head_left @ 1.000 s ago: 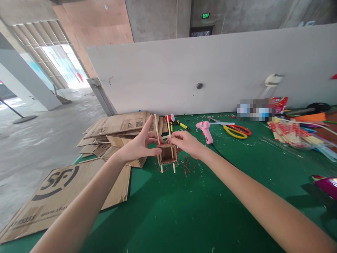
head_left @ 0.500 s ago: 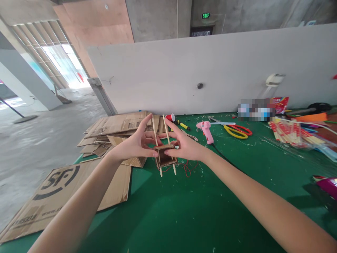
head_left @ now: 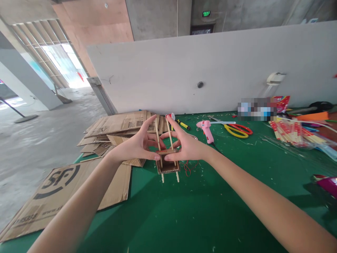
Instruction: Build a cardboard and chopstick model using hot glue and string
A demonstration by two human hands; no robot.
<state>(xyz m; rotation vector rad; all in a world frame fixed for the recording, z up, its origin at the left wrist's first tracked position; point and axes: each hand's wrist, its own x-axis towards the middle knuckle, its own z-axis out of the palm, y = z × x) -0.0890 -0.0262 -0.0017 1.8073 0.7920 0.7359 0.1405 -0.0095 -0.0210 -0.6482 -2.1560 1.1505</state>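
Between my hands is a small open cardboard box (head_left: 169, 170) with two wooden sticks (head_left: 158, 133) running through it, their lower ends poking out below. My left hand (head_left: 140, 144) grips the left side, thumb at the box's upper edge and index finger along the left stick. On the other side my right hand (head_left: 185, 144) holds the box, its thumb at the opening and its index finger stretched toward the top of the right stick. The other fingers are partly hidden behind the sticks and box. A thin red wire (head_left: 187, 169) shows just right of the box.
Flattened cardboard sheets (head_left: 113, 124) are piled at the left of the green table (head_left: 200, 218). A pink glue gun (head_left: 206, 131), scissors (head_left: 238, 130) and a yellow-black cutter (head_left: 183, 124) lie beyond my hands. Bagged sticks (head_left: 289, 133) lie at right, before a white partition (head_left: 158, 77).
The box has come slightly nearer and to the right, and the sticks sit a little lower in view. Both hands keep their hold on it.
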